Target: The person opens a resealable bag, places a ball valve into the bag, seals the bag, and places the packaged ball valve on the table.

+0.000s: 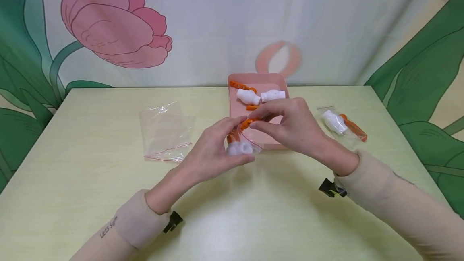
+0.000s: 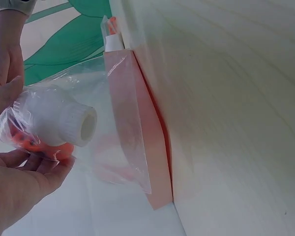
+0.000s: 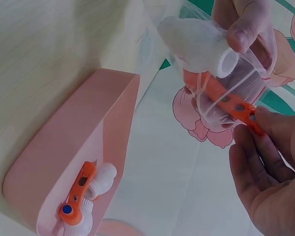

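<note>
My left hand (image 1: 214, 148) grips a clear zip bag holding a white plastic fitting (image 2: 54, 115) and an orange strip with holes (image 3: 221, 98). The thumb and fingers of my right hand (image 1: 293, 126) pinch the end of the orange strip at the bag's mouth. In the right wrist view that end sticks out of the bag (image 3: 260, 73), past its red-lined edge. Both hands are raised in front of the near part of a pink tray (image 1: 233, 110).
In the tray lie white fittings (image 1: 248, 96) and orange strips (image 1: 239, 85). An empty-looking zip bag (image 1: 164, 132) lies flat on the table's left side. To the right of the tray is a filled bag (image 1: 335, 122) with a white fitting and an orange piece (image 1: 353, 127).
</note>
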`<control>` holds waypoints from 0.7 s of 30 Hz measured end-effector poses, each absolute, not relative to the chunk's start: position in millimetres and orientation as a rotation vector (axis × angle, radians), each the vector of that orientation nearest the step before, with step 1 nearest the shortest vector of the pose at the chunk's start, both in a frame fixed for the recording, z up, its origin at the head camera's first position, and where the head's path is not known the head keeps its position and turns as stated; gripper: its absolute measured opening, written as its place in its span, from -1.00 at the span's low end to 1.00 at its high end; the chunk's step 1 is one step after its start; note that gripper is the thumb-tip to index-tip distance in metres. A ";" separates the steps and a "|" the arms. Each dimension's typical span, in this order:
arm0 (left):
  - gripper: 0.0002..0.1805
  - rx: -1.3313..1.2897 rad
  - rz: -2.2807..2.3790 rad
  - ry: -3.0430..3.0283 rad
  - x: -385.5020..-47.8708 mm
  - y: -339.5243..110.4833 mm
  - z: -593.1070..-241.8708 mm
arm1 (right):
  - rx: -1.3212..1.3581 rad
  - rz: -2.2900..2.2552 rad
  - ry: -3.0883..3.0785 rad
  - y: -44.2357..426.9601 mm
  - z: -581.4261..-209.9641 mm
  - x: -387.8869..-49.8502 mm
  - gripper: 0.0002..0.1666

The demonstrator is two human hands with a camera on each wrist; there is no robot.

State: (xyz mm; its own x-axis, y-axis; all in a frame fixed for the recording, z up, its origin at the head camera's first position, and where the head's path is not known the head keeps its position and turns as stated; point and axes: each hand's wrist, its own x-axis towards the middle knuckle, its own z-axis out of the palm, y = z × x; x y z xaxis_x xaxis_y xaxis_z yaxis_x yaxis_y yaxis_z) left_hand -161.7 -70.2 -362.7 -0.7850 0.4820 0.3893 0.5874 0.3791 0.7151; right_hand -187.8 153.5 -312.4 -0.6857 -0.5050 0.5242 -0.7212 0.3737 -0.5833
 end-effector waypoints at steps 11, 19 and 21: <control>-0.24 -0.941 -1.436 -2.468 -163.2 -68.3 -360.1 | 1.091 1.088 -2.475 151.9 -307.0 -190.5 -0.79; -0.32 -0.939 -1.527 -2.425 -162.2 -66.6 -356.5 | 1.123 1.048 -2.430 148.0 -315.6 -190.2 -0.80; -0.33 -0.938 -1.528 -2.422 -162.2 -66.5 -356.1 | 1.135 1.040 -2.425 147.2 -315.7 -190.3 -0.79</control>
